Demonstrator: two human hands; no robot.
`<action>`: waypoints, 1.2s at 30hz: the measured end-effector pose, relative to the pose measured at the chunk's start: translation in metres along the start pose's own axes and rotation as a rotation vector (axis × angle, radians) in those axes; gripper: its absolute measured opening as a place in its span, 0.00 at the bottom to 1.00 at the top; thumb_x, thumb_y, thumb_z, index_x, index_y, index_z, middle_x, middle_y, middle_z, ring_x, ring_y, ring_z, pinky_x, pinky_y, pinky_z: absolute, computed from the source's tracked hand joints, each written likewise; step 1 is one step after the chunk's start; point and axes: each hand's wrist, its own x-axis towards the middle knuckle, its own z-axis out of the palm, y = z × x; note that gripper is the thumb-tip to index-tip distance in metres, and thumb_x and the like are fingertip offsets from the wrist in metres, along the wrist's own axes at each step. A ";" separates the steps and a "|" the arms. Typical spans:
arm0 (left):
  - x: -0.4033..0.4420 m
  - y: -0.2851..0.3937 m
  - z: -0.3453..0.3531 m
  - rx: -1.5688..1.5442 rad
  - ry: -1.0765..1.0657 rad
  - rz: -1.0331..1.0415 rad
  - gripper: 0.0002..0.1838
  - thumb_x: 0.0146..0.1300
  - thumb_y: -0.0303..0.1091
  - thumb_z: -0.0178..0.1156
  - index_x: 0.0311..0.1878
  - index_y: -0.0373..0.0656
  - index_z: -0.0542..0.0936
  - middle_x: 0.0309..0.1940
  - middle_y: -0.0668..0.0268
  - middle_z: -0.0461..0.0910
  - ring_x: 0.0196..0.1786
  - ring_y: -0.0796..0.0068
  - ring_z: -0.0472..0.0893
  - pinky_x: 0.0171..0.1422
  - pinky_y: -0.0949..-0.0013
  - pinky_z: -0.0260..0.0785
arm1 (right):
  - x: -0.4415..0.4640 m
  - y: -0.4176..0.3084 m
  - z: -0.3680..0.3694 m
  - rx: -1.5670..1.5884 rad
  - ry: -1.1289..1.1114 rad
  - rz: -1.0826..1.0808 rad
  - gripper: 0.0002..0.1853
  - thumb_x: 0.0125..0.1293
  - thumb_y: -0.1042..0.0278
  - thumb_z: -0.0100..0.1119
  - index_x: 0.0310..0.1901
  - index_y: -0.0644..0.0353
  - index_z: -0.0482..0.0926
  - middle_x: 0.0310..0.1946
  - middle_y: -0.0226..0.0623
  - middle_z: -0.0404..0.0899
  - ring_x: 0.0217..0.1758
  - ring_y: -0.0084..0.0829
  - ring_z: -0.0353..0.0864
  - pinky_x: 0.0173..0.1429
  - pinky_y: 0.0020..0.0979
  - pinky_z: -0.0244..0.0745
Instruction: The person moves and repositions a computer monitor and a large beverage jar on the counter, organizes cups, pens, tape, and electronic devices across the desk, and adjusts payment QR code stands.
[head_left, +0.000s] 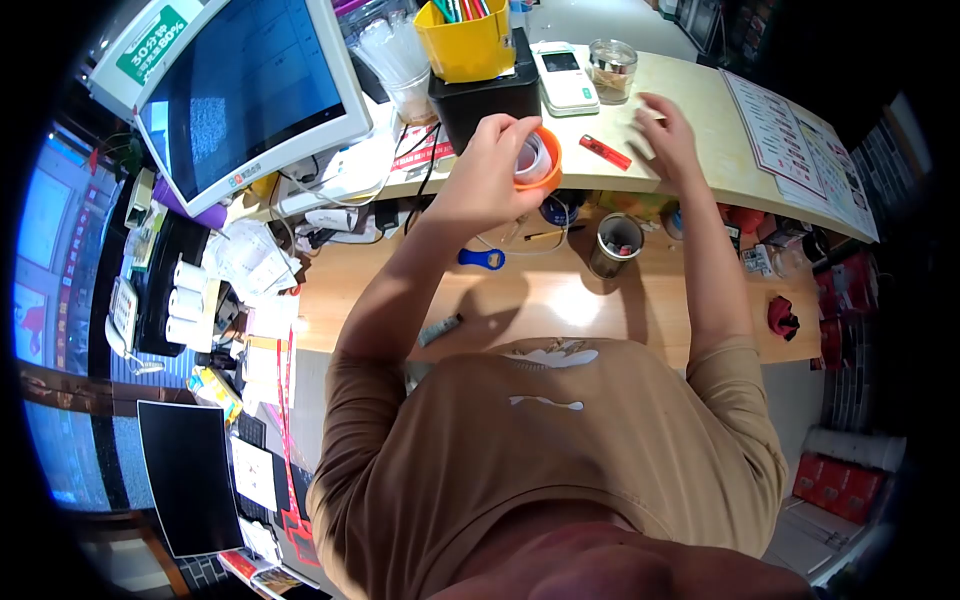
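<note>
My left hand [492, 172] grips an orange cup [549, 172] by its left side, with a smaller translucent cup [530, 160] inside it. The cup is over the front edge of the upper counter, beside a black box. My right hand [665, 140] is above the counter further right, its fingers apart, slightly blurred and holding nothing visible. Between the hands a red lighter-like item [605, 152] lies on the counter. A glass jar [612, 72] and a white device with a small screen [566, 80] stand just behind it.
A yellow pen holder [468, 45] sits on the black box [490, 100]. A monitor [250, 95] stands at the left. On the lower desk are a container of small items [615, 245], a blue bottle opener [482, 259] and a small tube [440, 329]. Menu sheets [790, 145] lie right.
</note>
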 end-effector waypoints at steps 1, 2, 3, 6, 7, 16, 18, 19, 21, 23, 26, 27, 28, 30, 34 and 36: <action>0.010 0.000 0.004 0.018 0.007 0.005 0.36 0.45 0.34 0.68 0.60 0.41 0.68 0.52 0.52 0.67 0.54 0.52 0.72 0.59 0.63 0.66 | -0.008 -0.019 0.002 -0.166 -0.153 -0.041 0.21 0.61 0.61 0.61 0.54 0.60 0.74 0.48 0.36 0.75 0.43 0.26 0.76 0.46 0.27 0.73; 0.020 -0.003 0.012 0.056 0.051 0.058 0.35 0.44 0.37 0.69 0.58 0.40 0.69 0.49 0.53 0.70 0.52 0.54 0.73 0.56 0.61 0.67 | -0.013 -0.023 0.004 -0.225 -0.298 -0.079 0.21 0.59 0.62 0.62 0.53 0.60 0.75 0.46 0.36 0.76 0.42 0.27 0.77 0.45 0.27 0.73; 0.028 0.000 0.016 0.136 0.039 0.090 0.36 0.44 0.38 0.69 0.59 0.41 0.69 0.49 0.53 0.70 0.53 0.54 0.73 0.57 0.60 0.67 | -0.015 -0.025 0.006 -0.286 -0.447 -0.115 0.20 0.58 0.62 0.63 0.51 0.60 0.76 0.44 0.36 0.76 0.41 0.28 0.77 0.45 0.27 0.73; 0.048 0.006 0.030 0.344 0.055 0.187 0.37 0.44 0.43 0.69 0.59 0.42 0.70 0.44 0.56 0.75 0.52 0.58 0.74 0.53 0.58 0.65 | -0.015 -0.031 0.008 -0.648 -0.501 -0.424 0.17 0.52 0.65 0.63 0.44 0.60 0.79 0.35 0.39 0.76 0.37 0.38 0.76 0.44 0.34 0.74; 0.052 0.006 0.034 0.389 0.037 0.180 0.37 0.44 0.44 0.69 0.59 0.42 0.70 0.43 0.56 0.76 0.51 0.58 0.74 0.53 0.59 0.65 | -0.014 -0.030 0.009 -0.688 -0.426 -0.396 0.16 0.53 0.65 0.62 0.44 0.60 0.79 0.35 0.39 0.77 0.37 0.38 0.77 0.44 0.35 0.73; 0.079 -0.001 0.064 0.765 0.007 0.199 0.39 0.45 0.43 0.68 0.63 0.45 0.67 0.47 0.57 0.75 0.47 0.63 0.77 0.49 0.63 0.64 | -0.005 -0.014 0.012 -0.950 -0.057 -0.251 0.11 0.57 0.63 0.53 0.39 0.54 0.81 0.34 0.39 0.77 0.40 0.41 0.78 0.44 0.39 0.74; 0.078 -0.007 0.069 0.773 0.055 0.247 0.40 0.44 0.41 0.69 0.63 0.46 0.66 0.53 0.53 0.72 0.51 0.61 0.76 0.52 0.63 0.64 | -0.004 -0.012 0.013 -0.976 -0.078 -0.244 0.11 0.57 0.62 0.53 0.39 0.52 0.81 0.34 0.39 0.77 0.41 0.41 0.77 0.44 0.38 0.74; 0.075 -0.007 0.069 0.759 0.109 0.289 0.40 0.44 0.40 0.69 0.63 0.47 0.66 0.56 0.52 0.71 0.53 0.61 0.75 0.53 0.62 0.64 | -0.002 -0.009 0.012 -0.974 -0.084 -0.232 0.12 0.57 0.61 0.53 0.40 0.51 0.81 0.35 0.39 0.77 0.41 0.41 0.77 0.44 0.38 0.74; 0.066 -0.001 0.064 0.671 0.139 0.300 0.39 0.45 0.39 0.68 0.63 0.47 0.66 0.58 0.53 0.69 0.57 0.60 0.72 0.56 0.61 0.63 | 0.002 0.000 0.009 -0.970 -0.088 -0.263 0.13 0.57 0.57 0.55 0.39 0.51 0.81 0.35 0.39 0.77 0.42 0.40 0.77 0.44 0.38 0.74; 0.052 0.004 0.059 0.503 0.158 0.348 0.35 0.46 0.35 0.67 0.61 0.46 0.68 0.58 0.56 0.69 0.58 0.59 0.70 0.57 0.58 0.62 | 0.001 0.000 0.009 -0.981 -0.063 -0.288 0.14 0.58 0.55 0.54 0.40 0.52 0.81 0.36 0.38 0.77 0.42 0.40 0.78 0.45 0.38 0.74; 0.015 -0.003 0.061 0.337 0.157 0.436 0.29 0.47 0.30 0.64 0.57 0.44 0.72 0.54 0.58 0.71 0.54 0.60 0.71 0.55 0.59 0.63 | 0.002 0.003 0.009 -0.952 -0.016 -0.318 0.15 0.59 0.55 0.54 0.41 0.54 0.81 0.37 0.39 0.78 0.43 0.40 0.78 0.45 0.37 0.75; -0.003 -0.010 0.067 0.268 0.101 0.428 0.27 0.48 0.29 0.63 0.55 0.44 0.73 0.53 0.59 0.72 0.53 0.60 0.72 0.54 0.59 0.63 | 0.003 0.005 0.009 -0.947 -0.008 -0.342 0.17 0.59 0.53 0.55 0.41 0.56 0.81 0.37 0.40 0.78 0.42 0.40 0.78 0.45 0.37 0.74; -0.022 -0.015 0.073 0.199 0.047 0.418 0.26 0.48 0.28 0.62 0.54 0.43 0.73 0.52 0.60 0.72 0.52 0.60 0.72 0.53 0.60 0.63 | 0.005 0.007 0.008 -0.941 -0.001 -0.367 0.18 0.59 0.52 0.57 0.42 0.58 0.81 0.37 0.42 0.78 0.41 0.41 0.78 0.44 0.37 0.74; -0.061 -0.027 0.092 0.191 -0.012 0.310 0.24 0.47 0.25 0.61 0.52 0.42 0.74 0.50 0.59 0.73 0.50 0.58 0.73 0.52 0.60 0.65 | 0.005 0.004 0.007 -0.938 -0.030 -0.402 0.22 0.58 0.48 0.59 0.43 0.60 0.80 0.39 0.44 0.78 0.42 0.42 0.77 0.43 0.36 0.74; -0.155 -0.052 0.120 0.056 -0.205 -0.053 0.23 0.48 0.27 0.60 0.52 0.41 0.73 0.51 0.53 0.71 0.52 0.51 0.71 0.56 0.55 0.64 | 0.002 -0.004 0.005 -0.895 0.092 -0.583 0.15 0.57 0.61 0.59 0.43 0.60 0.79 0.40 0.42 0.77 0.43 0.41 0.77 0.45 0.37 0.74; -0.197 -0.057 0.126 -0.025 -0.227 -0.206 0.22 0.50 0.28 0.59 0.52 0.41 0.74 0.52 0.52 0.71 0.52 0.49 0.71 0.57 0.54 0.63 | 0.000 -0.004 0.001 -0.692 0.194 -0.776 0.12 0.56 0.70 0.56 0.43 0.58 0.79 0.40 0.40 0.78 0.44 0.42 0.76 0.49 0.38 0.73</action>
